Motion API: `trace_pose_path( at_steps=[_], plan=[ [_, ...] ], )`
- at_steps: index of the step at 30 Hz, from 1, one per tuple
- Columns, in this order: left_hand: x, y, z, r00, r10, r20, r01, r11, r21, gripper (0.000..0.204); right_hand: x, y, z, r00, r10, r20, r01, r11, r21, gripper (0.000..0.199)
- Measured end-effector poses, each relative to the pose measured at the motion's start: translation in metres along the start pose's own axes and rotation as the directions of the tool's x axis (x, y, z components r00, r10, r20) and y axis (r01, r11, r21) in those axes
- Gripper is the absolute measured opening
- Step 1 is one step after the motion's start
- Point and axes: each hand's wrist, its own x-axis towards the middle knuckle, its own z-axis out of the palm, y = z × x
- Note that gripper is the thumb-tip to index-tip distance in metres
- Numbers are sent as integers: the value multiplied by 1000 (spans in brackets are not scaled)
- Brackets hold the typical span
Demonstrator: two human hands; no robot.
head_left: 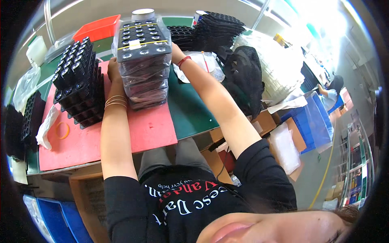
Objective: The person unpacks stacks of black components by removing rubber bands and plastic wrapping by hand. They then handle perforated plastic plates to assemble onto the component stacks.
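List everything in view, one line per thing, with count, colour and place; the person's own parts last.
bagged tray stack: one, black in clear plastic, on the pink mat between both hands
loose tray stack: one, black, tilted, left on the mat
pink mat: one, on the green table
rubber band: one, orange, left on the mat
red bin: one, far left
blue crate: one, right, on the floor
left hand: against the bagged stack's left side
right hand: against its right side
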Motion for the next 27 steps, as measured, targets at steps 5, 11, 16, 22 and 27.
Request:
trace_pose_path(
  at_steps=[5,11,16,22,27],
  plan=[
    [25,-28,-11,999,12,42,-2,973,-232,31,20,-1,14,985,-156,72,171,933,-317,31],
    [21,-7,-9,997,-23,78,22,1000,16,36,28,46,19,976,6,216,33,984,-174,34],
    [30,-11,-21,962,-272,-9,268,938,219,40,34,40,24,931,-293,217,359,839,-408,30],
    [-14,-33,-42,977,-165,-132,170,985,28,33,-35,-135,-19,931,73,359,177,770,-614,28],
    [-81,70,-64,958,-234,169,288,771,-568,35,-77,-180,-58,916,92,390,225,686,-691,46]
  ],
)
